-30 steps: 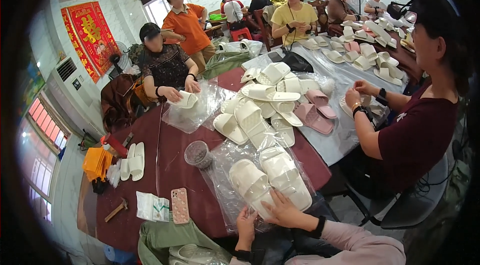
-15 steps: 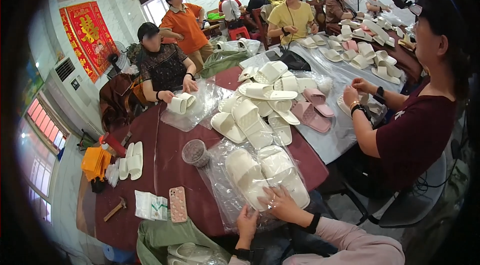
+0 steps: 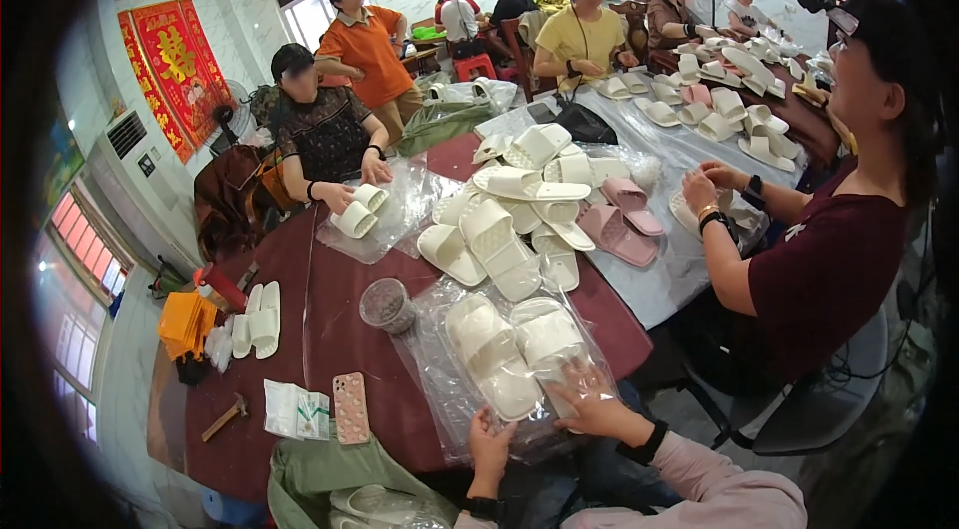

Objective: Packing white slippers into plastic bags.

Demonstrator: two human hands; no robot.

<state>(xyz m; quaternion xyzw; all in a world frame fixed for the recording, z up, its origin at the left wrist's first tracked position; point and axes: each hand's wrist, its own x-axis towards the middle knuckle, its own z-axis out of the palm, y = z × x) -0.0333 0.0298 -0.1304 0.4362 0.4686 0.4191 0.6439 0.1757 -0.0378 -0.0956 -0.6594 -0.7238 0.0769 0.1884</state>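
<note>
Before me a pair of white slippers, the left slipper (image 3: 479, 331) and the right slipper (image 3: 547, 334), lies side by side with heels toward me. Clear plastic bag (image 3: 432, 354) film spreads under and around them. My left hand (image 3: 489, 447) pinches the bag's near edge just below the left slipper's heel. My right hand (image 3: 597, 411) grips the right slipper's heel from its right side, thumb below and fingers along the edge. Beyond the pair rises a heap of loose white slippers (image 3: 499, 239), with pink slippers (image 3: 619, 229) at its right.
A clear tub (image 3: 388, 305), phone (image 3: 351, 409), white packet (image 3: 297, 411), hammer (image 3: 226, 417) and slipper pair (image 3: 258, 321) lie to the left. A green sack (image 3: 310, 474) hangs at the near edge. Co-workers handle slippers across the table (image 3: 350, 349) and at right.
My right hand has shifted from across the heels to the right slipper's right side. My left hand stays near the bag edge. The co-worker at left has turned the held slippers.
</note>
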